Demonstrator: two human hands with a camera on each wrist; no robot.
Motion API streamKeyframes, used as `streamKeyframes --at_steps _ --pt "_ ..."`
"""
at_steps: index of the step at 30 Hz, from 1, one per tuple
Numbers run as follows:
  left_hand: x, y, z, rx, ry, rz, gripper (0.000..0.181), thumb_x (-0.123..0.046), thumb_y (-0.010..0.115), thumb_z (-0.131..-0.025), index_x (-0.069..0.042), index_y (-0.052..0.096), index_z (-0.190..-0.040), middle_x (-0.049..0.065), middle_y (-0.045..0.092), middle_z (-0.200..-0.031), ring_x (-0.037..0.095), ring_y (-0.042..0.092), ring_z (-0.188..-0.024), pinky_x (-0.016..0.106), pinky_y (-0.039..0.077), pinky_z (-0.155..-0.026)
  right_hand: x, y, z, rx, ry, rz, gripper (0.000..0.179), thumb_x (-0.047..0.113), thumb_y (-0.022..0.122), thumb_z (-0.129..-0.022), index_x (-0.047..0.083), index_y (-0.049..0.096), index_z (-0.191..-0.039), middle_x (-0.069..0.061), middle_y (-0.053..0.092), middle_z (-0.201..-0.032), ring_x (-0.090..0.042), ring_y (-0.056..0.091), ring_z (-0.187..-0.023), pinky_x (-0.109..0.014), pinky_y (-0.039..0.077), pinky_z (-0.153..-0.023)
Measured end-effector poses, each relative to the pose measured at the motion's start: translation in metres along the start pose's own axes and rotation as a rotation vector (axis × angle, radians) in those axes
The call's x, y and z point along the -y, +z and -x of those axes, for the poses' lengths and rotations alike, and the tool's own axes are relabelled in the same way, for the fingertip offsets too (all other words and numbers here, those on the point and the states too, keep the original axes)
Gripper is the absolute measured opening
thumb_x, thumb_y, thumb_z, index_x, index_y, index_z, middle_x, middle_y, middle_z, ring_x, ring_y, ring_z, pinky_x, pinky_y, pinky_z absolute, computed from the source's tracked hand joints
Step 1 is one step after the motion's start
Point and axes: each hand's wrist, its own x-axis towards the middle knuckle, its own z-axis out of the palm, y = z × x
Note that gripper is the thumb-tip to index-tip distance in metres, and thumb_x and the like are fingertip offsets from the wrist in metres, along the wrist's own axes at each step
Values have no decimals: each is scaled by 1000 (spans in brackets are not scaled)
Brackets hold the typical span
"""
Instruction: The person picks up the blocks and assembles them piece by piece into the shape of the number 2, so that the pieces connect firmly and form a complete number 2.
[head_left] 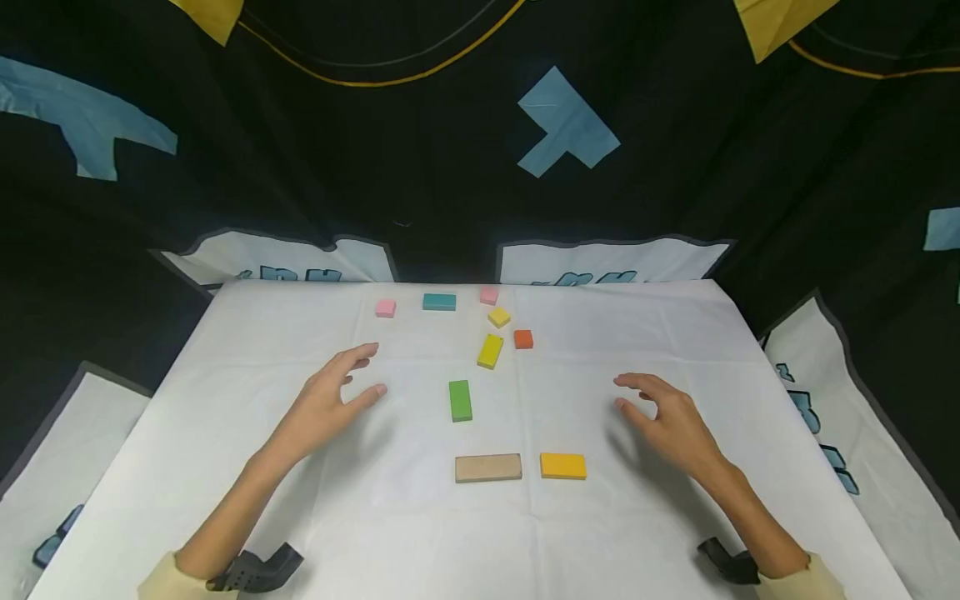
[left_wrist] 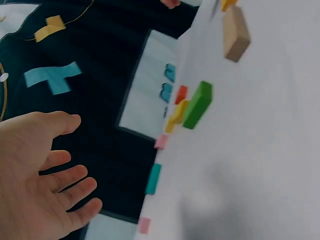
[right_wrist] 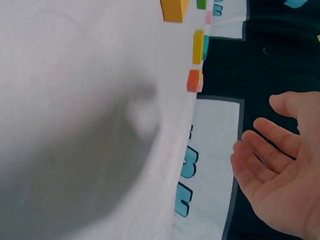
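My left hand [head_left: 327,406] hovers over the left part of the white table, its fingers loosely extended and holding nothing. Nearest to it lies a green block [head_left: 461,401]. On the other side my right hand [head_left: 671,423] is also raised above the cloth, fingers relaxed, with a yellow-orange block [head_left: 563,466] closest to it. A long wooden block [head_left: 488,468] lies beside that one. Farther back are a yellow block [head_left: 490,352], a small yellow block [head_left: 498,317], a red-orange block [head_left: 523,339], a teal block [head_left: 439,302] and two pink blocks [head_left: 386,308].
White cloth [head_left: 420,533] covers the table. Black fabric [head_left: 337,167] with blue and yellow patches hangs behind the far edge. A dark strap device sits at each wrist, such as the left wrist mount [head_left: 258,570].
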Motion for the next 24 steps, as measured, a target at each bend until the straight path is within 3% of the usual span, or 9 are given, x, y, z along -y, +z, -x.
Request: streamKeyframes --at_steps 5,15,24 --pt "3 18 3 24 15 41 56 -17 71 -94 -5 49 -144 17 53 -140 34 52 -127 51 46 -102 4 4 3 17 34 -48 28 8 71 -93 6 69 -121 -10 65 -124 -34 65 -106 -50 56 -82" --pt "6 42 12 90 65 155 53 -16 72 -93 -5 52 -141 12 57 -138 28 56 -124 45 48 -101 9 12 9 120 60 -229 28 2 69 -93 2 67 -121 -6 68 -120 -28 63 -110 -45 53 -92" --pt "2 65 19 172 86 304 49 -15 72 -94 -3 53 -138 15 59 -135 29 57 -123 45 47 -101 11 20 18 238 183 -361 32 16 71 -95 6 66 -125 -10 66 -124 -28 63 -110 -36 54 -91"
